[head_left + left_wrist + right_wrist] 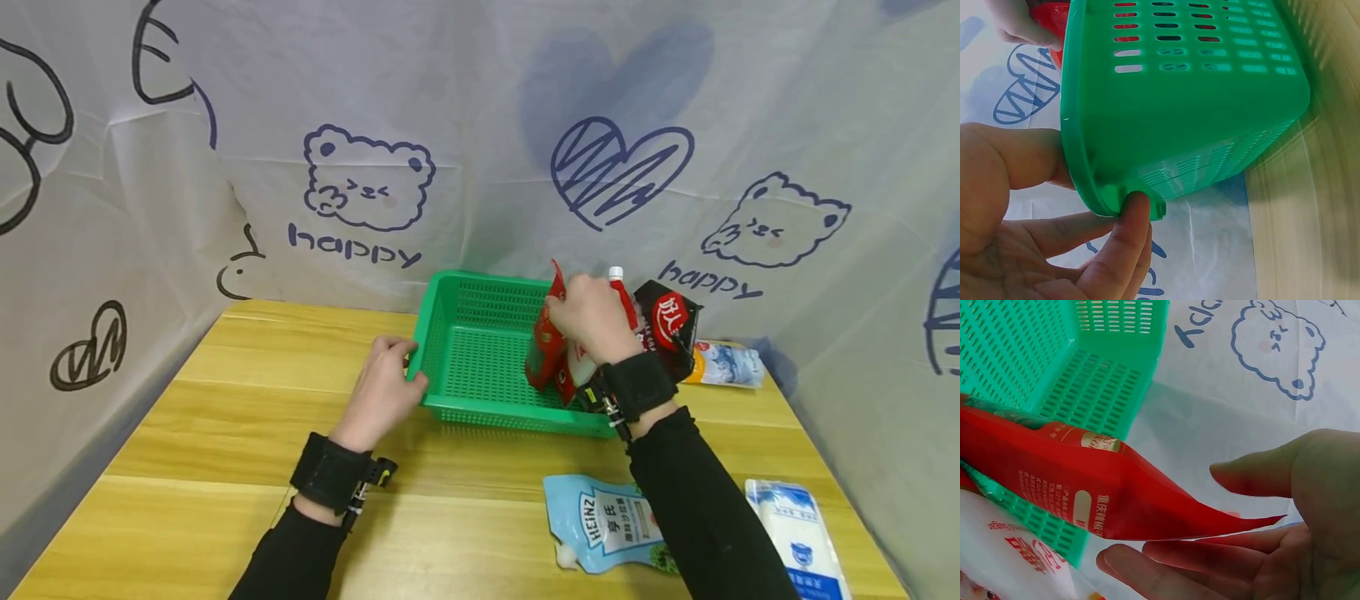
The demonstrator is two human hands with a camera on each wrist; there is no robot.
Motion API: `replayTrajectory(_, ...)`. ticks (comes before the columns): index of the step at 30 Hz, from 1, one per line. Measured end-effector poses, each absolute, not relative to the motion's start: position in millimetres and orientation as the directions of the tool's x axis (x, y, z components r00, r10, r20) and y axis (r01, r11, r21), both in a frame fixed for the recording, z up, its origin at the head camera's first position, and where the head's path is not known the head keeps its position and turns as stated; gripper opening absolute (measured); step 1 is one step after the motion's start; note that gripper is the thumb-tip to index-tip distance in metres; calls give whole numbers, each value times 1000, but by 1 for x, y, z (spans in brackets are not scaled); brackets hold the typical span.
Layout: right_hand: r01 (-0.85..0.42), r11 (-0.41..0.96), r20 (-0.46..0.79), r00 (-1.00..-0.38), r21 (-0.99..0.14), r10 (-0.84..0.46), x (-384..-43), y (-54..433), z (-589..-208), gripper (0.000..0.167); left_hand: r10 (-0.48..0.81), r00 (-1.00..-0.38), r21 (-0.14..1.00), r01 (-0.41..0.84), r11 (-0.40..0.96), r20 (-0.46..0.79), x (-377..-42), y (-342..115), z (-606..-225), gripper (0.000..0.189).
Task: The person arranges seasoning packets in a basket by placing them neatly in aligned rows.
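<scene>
My left hand (381,387) grips the left rim of a green plastic basket (429,333), thumb and fingers on either side of the rim in the left wrist view. My right hand (596,317) is over the basket's right part, around the top of a red packet (546,342) that stands upright inside. In the right wrist view the thumb is apart from this red packet (1141,494), and the fingers lie along its other side. A white and red bag (1016,550) stands close to the packet. A black box-like package (667,321) and a white-capped red bottle (621,292) are at the basket's right end, partly hidden.
A light blue Heinz pouch (600,521) lies in front of the basket, partly under my right forearm. A white and blue bag (798,533) lies at the front right. Behind the basket's right end is an orange and blue package (727,365). A printed cloth (480,125) hangs behind.
</scene>
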State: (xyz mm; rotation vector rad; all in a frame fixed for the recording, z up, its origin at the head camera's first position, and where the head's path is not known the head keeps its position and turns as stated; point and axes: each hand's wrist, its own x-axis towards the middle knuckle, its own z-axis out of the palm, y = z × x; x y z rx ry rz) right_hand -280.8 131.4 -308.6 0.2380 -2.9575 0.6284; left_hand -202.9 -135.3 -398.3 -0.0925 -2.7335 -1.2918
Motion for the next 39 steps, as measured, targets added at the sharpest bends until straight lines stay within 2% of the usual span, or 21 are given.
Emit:
replayTrajectory(5,-203,893,185,-973,-401,-138,-271,133,-304,34,9,-990,761,112,639,138,-203,-136,-398,54)
replayTrajectory(9,-245,878,276,-951,-411,-136,-257,136,-298,63,9,-990,758,115,642,143,-203,-136,-398,53)
replayTrajectory(12,-298,857,387,-913,-420,-128,-244,140,-296,62,10,-990,756,115,645,142,-203,-136,-399,52)
replayTrajectory(16,-407,820,559,-818,-403,-131,-225,149,-297,55,12,-990,755,113,646,139,-203,-137,-399,53)
replayTrajectory(19,-519,779,679,-715,-353,-168,-215,158,-299,51,14,-991,757,113,644,136,-203,-138,-399,53)
replayTrajectory(22,-613,738,754,-617,-283,-224,-205,169,-303,51,16,-991,759,114,641,136,-203,-139,-399,53)
replayTrajectory(24,-650,717,775,-579,-252,-253,-197,176,-305,53,16,-990,756,116,644,139,-203,-140,-399,53)
replayTrajectory(27,-678,696,778,-561,-236,-282,-183,189,-309,54,14,-990,753,117,648,142,-202,-140,-399,53)
replayTrajectory(30,-696,676,759,-569,-241,-316,-170,204,-314,54,13,-990,755,114,646,138,-202,-139,-400,53)
replayTrajectory(35,-737,626,718,-578,-255,-388,-149,229,-332,43,16,-991,755,110,647,130,-202,-136,-399,54)
replayTrajectory(39,-751,610,674,-589,-252,-446,-137,245,-351,46,19,-991,757,111,644,129,-203,-135,-399,54)
